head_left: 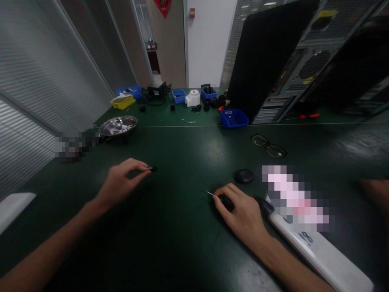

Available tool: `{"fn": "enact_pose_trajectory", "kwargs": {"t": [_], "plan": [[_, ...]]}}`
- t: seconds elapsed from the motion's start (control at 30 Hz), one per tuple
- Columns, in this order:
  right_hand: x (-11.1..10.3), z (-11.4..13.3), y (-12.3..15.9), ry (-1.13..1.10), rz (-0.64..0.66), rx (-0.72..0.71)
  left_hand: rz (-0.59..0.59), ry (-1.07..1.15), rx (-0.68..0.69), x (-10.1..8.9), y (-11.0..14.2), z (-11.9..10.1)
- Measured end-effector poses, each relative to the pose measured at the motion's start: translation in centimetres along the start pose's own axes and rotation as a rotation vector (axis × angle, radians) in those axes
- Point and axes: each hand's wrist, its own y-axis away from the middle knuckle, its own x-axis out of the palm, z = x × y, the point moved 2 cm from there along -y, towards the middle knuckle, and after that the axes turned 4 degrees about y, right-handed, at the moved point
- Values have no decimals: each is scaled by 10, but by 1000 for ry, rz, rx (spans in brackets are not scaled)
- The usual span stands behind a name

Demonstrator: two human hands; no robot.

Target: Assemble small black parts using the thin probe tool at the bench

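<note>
My left hand hovers low over the dark green table, thumb and fingertips pinched on a small dark part. My right hand rests on the table, fingers curled round a black-handled screwdriver whose thin metal tip points left. A round black disc lies just beyond my right hand. A long white device lies to the right of my right forearm.
A pair of glasses lies at centre right. A metal bowl stands at the left. Blue bins, a yellow bin, a white housing and small black parts line the far edge. Computer towers stand at the right.
</note>
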Motion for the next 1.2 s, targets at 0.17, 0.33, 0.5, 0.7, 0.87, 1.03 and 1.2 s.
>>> {"fn": "enact_pose_trajectory", "kwargs": {"t": [0.17, 0.33, 0.5, 0.7, 0.87, 1.03, 1.2], "plan": [[0, 1, 1, -20, 4, -16, 278, 261, 294, 99, -4, -102], [-1, 3, 1, -39, 8, -17, 271, 256, 283, 127, 0, -105], [-1, 4, -1, -37, 51, -34, 292, 367, 185, 123, 1, -95], [-3, 5, -2, -20, 90, -19, 293, 401, 143, 121, 1, -99], [-4, 5, -2, -47, 115, -16, 268, 396, 181, 120, 1, -101], [-3, 3, 0, -49, 137, -34, 251, 383, 212, 119, 2, -102], [-1, 2, 0, -40, 149, -47, 228, 363, 252, 122, 4, -99]]}}
